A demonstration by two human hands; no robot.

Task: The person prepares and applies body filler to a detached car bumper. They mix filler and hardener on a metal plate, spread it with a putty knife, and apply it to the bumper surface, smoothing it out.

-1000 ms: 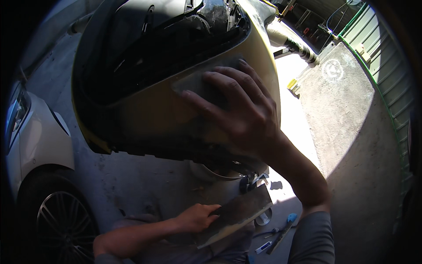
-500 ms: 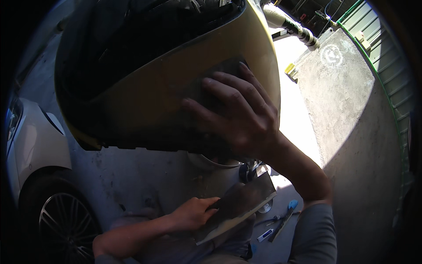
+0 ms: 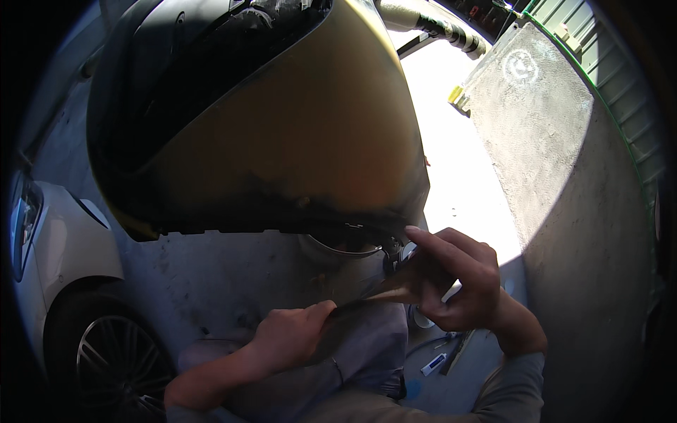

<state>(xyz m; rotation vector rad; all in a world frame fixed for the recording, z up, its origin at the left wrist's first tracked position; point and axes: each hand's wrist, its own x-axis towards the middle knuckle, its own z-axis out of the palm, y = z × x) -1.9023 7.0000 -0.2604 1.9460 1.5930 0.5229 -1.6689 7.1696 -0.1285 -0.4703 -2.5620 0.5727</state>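
Observation:
In front of me hangs a car bumper (image 3: 331,134), its curved face covered by a smooth tan-brown patch that darkens toward the lower edge. Below it, my left hand (image 3: 293,335) is closed on the near end of a thin flat board (image 3: 391,292), which shows almost edge-on over my lap. At the board's far end, my right hand (image 3: 462,275) pinches a thin dark sheet (image 3: 431,271) between thumb and fingers. Where this sheet meets the board is too dark to make out. Neither hand touches the bumper.
A white car (image 3: 74,233) with a dark wheel (image 3: 120,356) stands at the left. Beneath the bumper is a round bucket-like rim (image 3: 331,250). On the floor to my right lie a small white-and-blue tube (image 3: 434,364) and a long narrow tool (image 3: 458,352).
My right hand has come off the bumper and down to the board, with the dark sheet. The board has tilted from showing its face to nearly edge-on. The bumper sits slightly left in view.

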